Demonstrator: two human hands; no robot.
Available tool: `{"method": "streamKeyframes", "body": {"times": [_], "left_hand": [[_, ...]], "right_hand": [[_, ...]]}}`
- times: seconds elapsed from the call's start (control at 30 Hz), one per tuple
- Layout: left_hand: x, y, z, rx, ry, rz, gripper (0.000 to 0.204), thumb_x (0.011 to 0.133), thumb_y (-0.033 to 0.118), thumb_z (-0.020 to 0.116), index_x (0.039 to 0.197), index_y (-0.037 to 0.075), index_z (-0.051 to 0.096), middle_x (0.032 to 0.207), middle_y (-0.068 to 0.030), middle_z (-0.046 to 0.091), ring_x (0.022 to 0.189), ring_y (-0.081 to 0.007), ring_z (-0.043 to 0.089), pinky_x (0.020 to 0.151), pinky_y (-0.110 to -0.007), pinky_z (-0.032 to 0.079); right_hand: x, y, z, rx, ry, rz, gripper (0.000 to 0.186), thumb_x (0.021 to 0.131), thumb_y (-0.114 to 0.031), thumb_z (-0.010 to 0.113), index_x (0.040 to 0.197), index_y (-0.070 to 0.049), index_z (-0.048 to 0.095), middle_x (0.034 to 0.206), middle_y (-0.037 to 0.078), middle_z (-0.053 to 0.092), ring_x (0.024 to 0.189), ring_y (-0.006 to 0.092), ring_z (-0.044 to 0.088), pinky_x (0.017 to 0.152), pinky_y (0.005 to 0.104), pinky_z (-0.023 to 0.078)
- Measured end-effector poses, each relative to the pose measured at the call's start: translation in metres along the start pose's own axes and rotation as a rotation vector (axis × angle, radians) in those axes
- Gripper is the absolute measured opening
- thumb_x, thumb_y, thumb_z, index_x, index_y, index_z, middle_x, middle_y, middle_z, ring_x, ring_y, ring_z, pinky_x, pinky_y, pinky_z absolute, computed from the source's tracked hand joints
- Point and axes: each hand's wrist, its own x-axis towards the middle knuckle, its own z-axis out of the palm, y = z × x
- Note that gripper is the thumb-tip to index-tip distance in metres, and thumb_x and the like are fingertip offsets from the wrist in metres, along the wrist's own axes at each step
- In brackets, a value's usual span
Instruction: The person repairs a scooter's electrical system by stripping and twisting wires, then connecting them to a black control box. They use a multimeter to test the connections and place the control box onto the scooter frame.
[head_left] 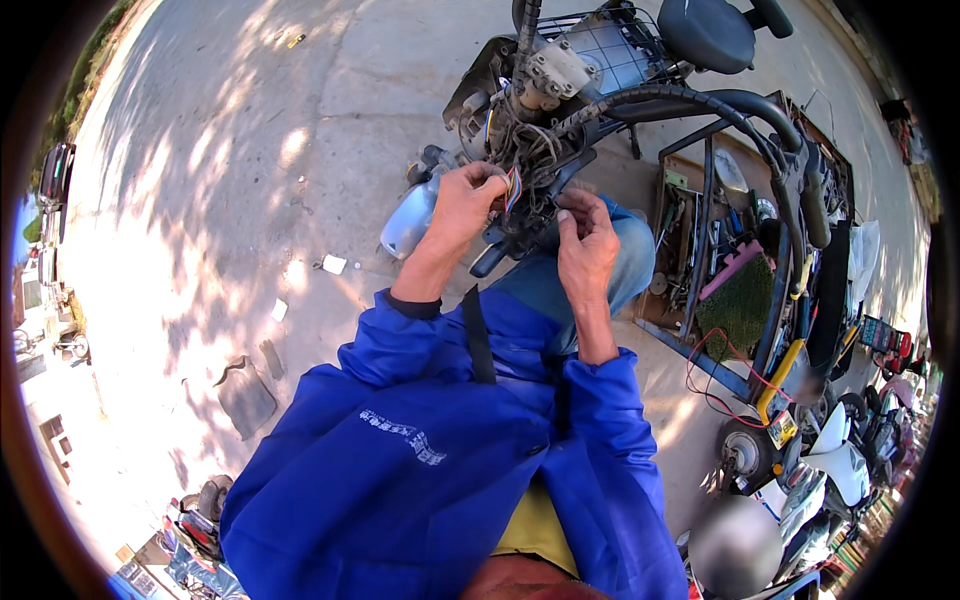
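Note:
A partly stripped electric scooter point(560, 75) stands before me, its front wiring exposed. My left hand point(467, 203) is closed, thumb and fingers pinching a bundle of thin multi-coloured wires point(514, 188). Beside it, to the right, my right hand point(587, 240) has its fingers curled in at the dark cables; whatever lies between the fingertips is too small to make out. Dark tangled cables point(540, 150) hang just beyond both hands. Left of my left wrist is a pale blue-white body panel point(408, 222). My bent knee point(630, 255) is beneath my right hand.
On the right stands a metal-framed cart point(760, 380) holding a tool tray point(675, 215), with red leads point(690, 370) looped over its near edge. The scooter's black seat point(707, 35) is at the far side. A dark cloth point(246, 397) and paper scraps point(333, 264) lie left. Parked scooters point(840, 460) crowd the lower right.

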Motion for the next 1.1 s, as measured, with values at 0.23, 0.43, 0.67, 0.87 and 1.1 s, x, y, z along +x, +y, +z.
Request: {"method": "streamKeyframes", "body": {"times": [0.23, 0.43, 0.67, 0.87, 1.1], "left_hand": [[-0.001, 0.001, 0.004, 0.025, -0.01, -0.01, 0.015, 0.095, 0.015, 0.064, 0.096, 0.0, 0.069, 0.085, -0.0033, 0.069, 0.072, -0.0103, 0.062, 0.066, -0.026, 0.049], [-0.006, -0.017, -0.011, 0.094, -0.078, 0.083, 0.026, 0.093, 0.016, 0.067, 0.113, -0.002, 0.064, 0.103, -0.0086, 0.067, 0.09, -0.0132, 0.064, 0.08, -0.029, 0.052], [-0.042, -0.03, -0.007, 0.672, -0.194, 0.128, 0.057, 0.083, 0.028, 0.079, 0.127, -0.001, 0.058, 0.122, -0.0204, 0.064, 0.112, -0.0308, 0.063, 0.095, -0.042, 0.051], [-0.031, -0.042, -0.001, 0.933, -0.175, 0.288, 0.049, 0.09, 0.027, 0.078, 0.127, -0.002, 0.063, 0.106, -0.0188, 0.071, 0.096, -0.0272, 0.071, 0.083, -0.038, 0.054], [-0.03, -0.028, 0.005, 0.888, -0.238, 0.16, 0.041, 0.089, 0.024, 0.078, 0.118, -0.002, 0.066, 0.1, -0.021, 0.073, 0.089, -0.0355, 0.071, 0.079, -0.043, 0.054]], "right_hand": [[-0.02, -0.004, -0.018, -0.427, -0.011, -0.301, 0.039, 0.086, -0.001, 0.07, 0.124, -0.002, 0.064, 0.121, 0.017, 0.065, 0.113, 0.0321, 0.064, 0.099, 0.0416, 0.052], [-0.023, 0.005, -0.022, -0.671, -0.037, -0.327, 0.05, 0.082, -0.012, 0.078, 0.128, -0.001, 0.062, 0.134, 0.019, 0.059, 0.128, 0.0389, 0.053, 0.109, 0.0471, 0.044], [-0.021, 0.015, -0.026, -0.682, -0.114, -0.306, 0.045, 0.078, -0.009, 0.08, 0.12, -0.001, 0.067, 0.13, 0.017, 0.062, 0.13, 0.042, 0.052, 0.11, 0.0492, 0.044], [-0.025, 0.017, -0.025, -0.643, -0.086, -0.401, 0.029, 0.076, -0.004, 0.08, 0.102, -0.003, 0.069, 0.111, 0.015, 0.066, 0.125, 0.045, 0.054, 0.105, 0.0507, 0.048], [-0.027, 0.004, -0.024, -0.729, -0.037, -0.528, 0.025, 0.076, -0.005, 0.075, 0.1, -0.003, 0.067, 0.106, 0.014, 0.064, 0.121, 0.0444, 0.054, 0.102, 0.0486, 0.051]]}}
